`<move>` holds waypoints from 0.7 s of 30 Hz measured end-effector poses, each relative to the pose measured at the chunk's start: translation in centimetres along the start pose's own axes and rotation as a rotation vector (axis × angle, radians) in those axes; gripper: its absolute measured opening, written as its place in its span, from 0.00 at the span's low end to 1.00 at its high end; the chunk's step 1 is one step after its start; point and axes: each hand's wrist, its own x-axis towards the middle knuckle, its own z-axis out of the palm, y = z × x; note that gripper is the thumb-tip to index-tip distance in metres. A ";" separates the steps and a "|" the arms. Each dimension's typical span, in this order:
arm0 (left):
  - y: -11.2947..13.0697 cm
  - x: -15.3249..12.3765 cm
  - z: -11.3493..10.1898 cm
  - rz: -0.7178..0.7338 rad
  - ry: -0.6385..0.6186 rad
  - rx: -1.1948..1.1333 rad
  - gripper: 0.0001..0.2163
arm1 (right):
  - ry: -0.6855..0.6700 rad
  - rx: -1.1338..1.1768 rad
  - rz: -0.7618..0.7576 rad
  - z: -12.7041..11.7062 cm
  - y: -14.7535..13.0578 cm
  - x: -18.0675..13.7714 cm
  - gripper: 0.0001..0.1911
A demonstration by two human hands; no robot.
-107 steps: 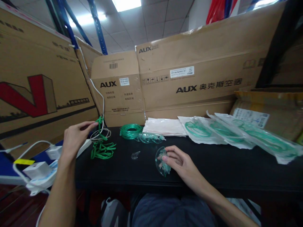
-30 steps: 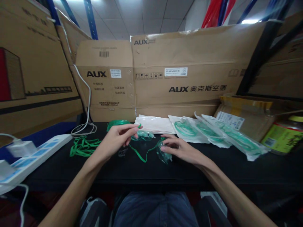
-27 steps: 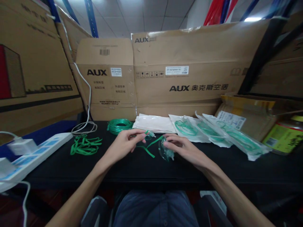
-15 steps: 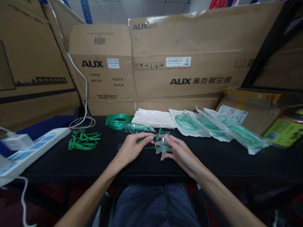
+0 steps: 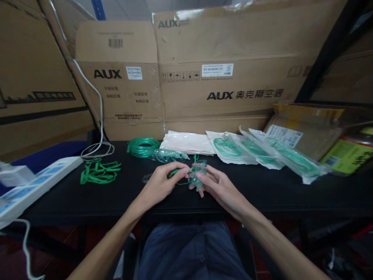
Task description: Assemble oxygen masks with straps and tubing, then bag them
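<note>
A clear, greenish plastic face mask (image 5: pixel 200 168) is gripped in my right hand (image 5: pixel 220 182), the thumb pressed on its near side and the other fingers behind it. My left hand (image 5: pixel 163 181) pinches a thin green elastic strap (image 5: pixel 175 171) between thumb and index finger, right against the mask's left side. Part of the strap loops below the fingers, and a green end stands up behind the mask. Where strap and mask meet is too small to make out. Behind my hands lie a row of nested clear masks (image 5: pixel 170 155) and a coil of green tubing (image 5: pixel 142 147).
A heap of green straps (image 5: pixel 100 171) lies left, beside a white power strip (image 5: pixel 43 186). White pouches (image 5: pixel 188 142) are stacked at the back. Packed pouches with green tubing (image 5: pixel 233 149) lie to the right, near a carton (image 5: pixel 305 120) and a yellow-labelled container (image 5: pixel 349 155). Cardboard walls the back.
The mask has turned in my right hand, and my right thumb has slid lower on it. My left hand keeps its pinch on the strap. The view has tipped slightly downward.
</note>
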 end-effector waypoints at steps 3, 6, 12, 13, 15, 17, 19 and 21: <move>0.1 0.0 0.0 0.004 -0.001 -0.023 0.15 | 0.000 -0.006 -0.004 0.0 0.0 0.0 0.18; 0.1 0.0 0.0 -0.005 -0.004 -0.038 0.14 | 0.012 -0.014 -0.012 0.0 -0.1 0.0 0.16; -0.2 0.0 0.0 -0.055 -0.051 -0.048 0.14 | 0.022 -0.028 -0.012 0.0 -0.1 0.0 0.14; -0.2 0.0 0.0 -0.074 -0.053 -0.058 0.14 | 0.027 -0.026 -0.010 0.0 -0.1 0.0 0.15; -0.4 0.0 -0.1 -0.110 -0.051 -0.093 0.16 | 0.032 -0.022 -0.008 0.0 0.0 0.1 0.17; -0.4 0.1 -0.2 -0.126 -0.050 -0.138 0.17 | 0.028 -0.024 -0.009 0.0 0.0 0.1 0.18; -0.4 0.1 -0.3 -0.129 -0.051 -0.173 0.17 | 0.022 -0.027 -0.013 0.0 0.0 0.1 0.19; -0.4 0.0 -0.3 -0.125 -0.052 -0.190 0.16 | 0.022 -0.027 -0.013 0.0 0.1 0.0 0.19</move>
